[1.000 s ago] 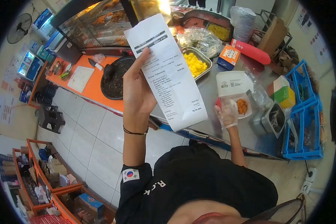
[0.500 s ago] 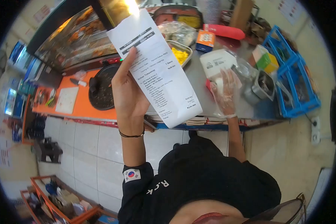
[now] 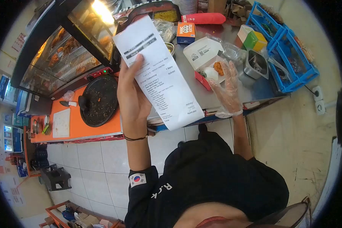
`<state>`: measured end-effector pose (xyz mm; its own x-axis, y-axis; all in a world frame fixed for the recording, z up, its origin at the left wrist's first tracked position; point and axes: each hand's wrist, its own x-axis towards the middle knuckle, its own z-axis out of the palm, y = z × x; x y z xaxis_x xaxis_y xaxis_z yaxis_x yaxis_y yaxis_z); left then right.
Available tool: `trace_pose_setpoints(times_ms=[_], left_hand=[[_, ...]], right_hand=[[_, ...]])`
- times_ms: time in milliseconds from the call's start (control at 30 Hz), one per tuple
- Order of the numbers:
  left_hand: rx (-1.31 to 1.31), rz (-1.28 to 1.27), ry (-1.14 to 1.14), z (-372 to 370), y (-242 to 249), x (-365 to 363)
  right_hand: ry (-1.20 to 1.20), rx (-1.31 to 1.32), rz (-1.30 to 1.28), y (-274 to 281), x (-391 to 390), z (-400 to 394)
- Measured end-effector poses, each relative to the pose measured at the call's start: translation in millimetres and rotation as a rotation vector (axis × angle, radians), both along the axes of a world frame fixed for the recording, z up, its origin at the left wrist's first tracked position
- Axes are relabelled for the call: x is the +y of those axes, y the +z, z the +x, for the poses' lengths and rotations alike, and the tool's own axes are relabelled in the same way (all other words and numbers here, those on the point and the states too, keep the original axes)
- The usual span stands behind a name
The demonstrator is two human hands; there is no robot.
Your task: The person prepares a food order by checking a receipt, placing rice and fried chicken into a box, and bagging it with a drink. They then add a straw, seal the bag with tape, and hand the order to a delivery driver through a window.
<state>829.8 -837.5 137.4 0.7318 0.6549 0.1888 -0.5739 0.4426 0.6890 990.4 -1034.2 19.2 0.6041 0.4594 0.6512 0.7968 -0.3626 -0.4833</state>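
Note:
A long printed receipt [image 3: 161,76] is pinched in my left hand [image 3: 133,95], thumb on its front and the other fingers behind it. My right hand [image 3: 228,91], in a clear plastic glove, has its fingers stretched out along the near right side of an open takeaway box [image 3: 203,51]. White rice [image 3: 212,73] and a browned piece of fried food [image 3: 218,67] lie in that box. Its lid stands tilted back, and a red side faces the front left. The gloved hand hides the box's right part.
Behind the box are an orange-and-blue carton [image 3: 186,33] and a red bottle-like object [image 3: 203,18]. A metal container [image 3: 256,64] and blue baskets [image 3: 290,57] stand right. Leftward are a lit food display case [image 3: 60,57], a dark round tray [image 3: 98,108], a knife [image 3: 68,103] and a white board [image 3: 61,123].
The view has shifted, so the counter appears further left and more of the display case shows. My right hand has moved lower relative to the box, uncovering the food. The receipt stays in my left hand.

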Motion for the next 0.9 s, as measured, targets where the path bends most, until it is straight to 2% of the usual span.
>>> trace_pose_setpoints(times_ms=[33,67,100,133,200,267,300,367,400,433,467,533,600,633,667,700,767,800,833,867,900], left_hand=[[0.02,0.193,0.189,7,-2,-13],[0.024,0.2,0.182,10,-11,-16],[0.334,0.844,0.534,13,-31,-21],[0.634,1.489,0.879,18,-54,-29],[0.678,1.62,0.589,24,-112,-48],[0.65,1.476,0.479,38,-160,-85],[0.788,1.459,0.442,42,-172,-106],[0.71,1.194,0.473,62,-194,-126],[0.705,1.205,0.457,71,-192,-125],[0.712,1.163,0.567,80,-189,-122],[0.717,1.115,0.678,89,-187,-118],[0.794,1.054,0.682,97,-201,-101],[0.885,0.989,0.706,111,-198,-101],[0.874,1.071,0.697,118,-188,-105],[0.868,1.152,0.689,123,-181,-107],[0.885,1.15,0.701,127,-184,-105],[0.98,1.192,0.778,131,-207,-87],[1.1,1.161,0.836,127,-225,-61],[1.13,1.159,0.851,123,-236,-40],[1.171,1.144,0.888,120,-242,-20],[1.209,1.121,0.93,125,-238,-12]], right_hand=[[0.001,0.004,0.011,-13,0,11],[0.078,0.123,0.156,-27,8,24],[0.147,0.235,0.304,-42,15,41],[0.111,0.31,0.372,-62,28,55],[0.051,0.402,0.451,-69,54,62],[0.059,0.414,0.498,-69,77,64],[0.081,0.411,0.53,-74,88,66],[0.165,0.529,0.408,-54,89,45],[0.259,0.485,0.341,-57,90,38],[0.353,0.44,0.269,-59,89,35],[0.339,0.441,0.272,-54,81,40],[0.529,0.5,0.424,-38,60,51],[0.522,0.551,0.343,-46,40,57],[0.522,0.602,0.266,-53,31,55],[0.505,0.182,0.266,-91,31,53],[0.522,0.192,0.268,-110,27,41],[0.738,0.946,0.307,-132,10,13],[0.762,0.965,0.301,-127,-6,8],[0.871,0.96,0.17,-115,-26,7],[0.982,0.945,0.044,-108,-35,6],[1.012,0.953,0.041,-114,-30,10]])
